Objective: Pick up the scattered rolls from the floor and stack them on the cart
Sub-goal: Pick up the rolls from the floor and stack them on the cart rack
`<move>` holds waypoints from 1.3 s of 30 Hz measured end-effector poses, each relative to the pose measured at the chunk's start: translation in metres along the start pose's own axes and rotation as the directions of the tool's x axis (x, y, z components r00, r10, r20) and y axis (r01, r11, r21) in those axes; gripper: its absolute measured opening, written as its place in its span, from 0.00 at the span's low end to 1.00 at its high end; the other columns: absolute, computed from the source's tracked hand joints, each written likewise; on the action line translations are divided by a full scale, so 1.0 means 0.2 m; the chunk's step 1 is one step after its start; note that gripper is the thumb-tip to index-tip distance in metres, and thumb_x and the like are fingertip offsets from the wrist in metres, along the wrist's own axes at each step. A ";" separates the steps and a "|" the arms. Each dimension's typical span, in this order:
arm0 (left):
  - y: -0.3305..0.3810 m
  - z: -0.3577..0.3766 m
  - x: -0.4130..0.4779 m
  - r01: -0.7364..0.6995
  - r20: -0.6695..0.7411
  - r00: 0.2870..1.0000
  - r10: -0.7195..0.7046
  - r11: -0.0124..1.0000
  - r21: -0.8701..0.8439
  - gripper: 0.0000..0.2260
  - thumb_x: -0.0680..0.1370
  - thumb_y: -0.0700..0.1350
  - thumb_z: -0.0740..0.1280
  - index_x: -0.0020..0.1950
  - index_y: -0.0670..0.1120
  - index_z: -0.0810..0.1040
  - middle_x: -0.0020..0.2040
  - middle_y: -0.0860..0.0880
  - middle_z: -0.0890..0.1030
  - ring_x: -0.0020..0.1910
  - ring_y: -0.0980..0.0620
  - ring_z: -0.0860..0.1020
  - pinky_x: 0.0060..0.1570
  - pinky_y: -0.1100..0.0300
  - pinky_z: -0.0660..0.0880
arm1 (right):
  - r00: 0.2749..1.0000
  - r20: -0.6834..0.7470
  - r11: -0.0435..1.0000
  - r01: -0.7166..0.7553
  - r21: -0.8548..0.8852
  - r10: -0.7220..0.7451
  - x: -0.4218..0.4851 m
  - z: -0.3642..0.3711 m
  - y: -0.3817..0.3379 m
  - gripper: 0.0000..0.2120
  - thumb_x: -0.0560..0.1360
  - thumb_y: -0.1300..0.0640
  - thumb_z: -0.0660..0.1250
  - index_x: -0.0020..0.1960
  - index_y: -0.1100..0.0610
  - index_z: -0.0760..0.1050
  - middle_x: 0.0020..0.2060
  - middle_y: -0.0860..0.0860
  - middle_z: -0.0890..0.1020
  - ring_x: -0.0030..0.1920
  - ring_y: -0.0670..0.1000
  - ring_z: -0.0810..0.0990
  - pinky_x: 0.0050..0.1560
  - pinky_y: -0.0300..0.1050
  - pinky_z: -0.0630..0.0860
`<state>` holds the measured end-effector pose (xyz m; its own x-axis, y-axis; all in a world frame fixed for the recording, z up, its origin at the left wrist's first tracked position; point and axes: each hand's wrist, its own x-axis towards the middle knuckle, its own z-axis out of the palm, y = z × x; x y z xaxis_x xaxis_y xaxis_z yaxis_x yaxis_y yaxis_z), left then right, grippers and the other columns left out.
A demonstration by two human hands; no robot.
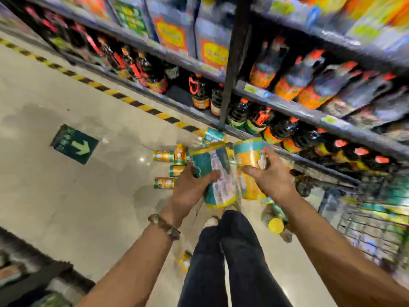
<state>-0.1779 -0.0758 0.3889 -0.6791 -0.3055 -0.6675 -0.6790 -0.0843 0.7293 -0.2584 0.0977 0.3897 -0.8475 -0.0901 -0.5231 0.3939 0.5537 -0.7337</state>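
From the head camera, my left hand (190,191) is curled round a roll (219,182), with the thumb across its wrapper. My right hand (271,179) grips a second roll (250,158) just beside the first. I hold both above the floor (66,196), left of the blurred cart (374,220). Loose rolls (168,161) lie on the floor farther left of the cart.

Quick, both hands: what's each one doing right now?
Left hand: grips a teal-and-white roll.
Right hand: grips a yellow-and-teal roll.
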 end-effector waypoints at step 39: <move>-0.45 2.74 -0.63 -0.002 0.327 0.919 -0.222 0.825 0.566 0.23 0.65 0.60 0.74 0.53 0.47 0.78 0.49 0.49 0.82 0.47 0.49 0.80 0.44 0.62 0.77 | 0.834 -0.252 0.864 -0.429 0.262 0.490 -0.59 -1.96 1.91 0.25 0.62 0.43 0.72 0.54 0.53 0.71 0.44 0.53 0.81 0.42 0.55 0.80 0.39 0.43 0.73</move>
<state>-0.1844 0.4892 0.3255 -0.5641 0.0483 -0.8243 -0.7164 0.4678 0.5176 -0.1468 0.6435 0.3419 -0.6035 0.4047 -0.6871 0.7974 0.2999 -0.5237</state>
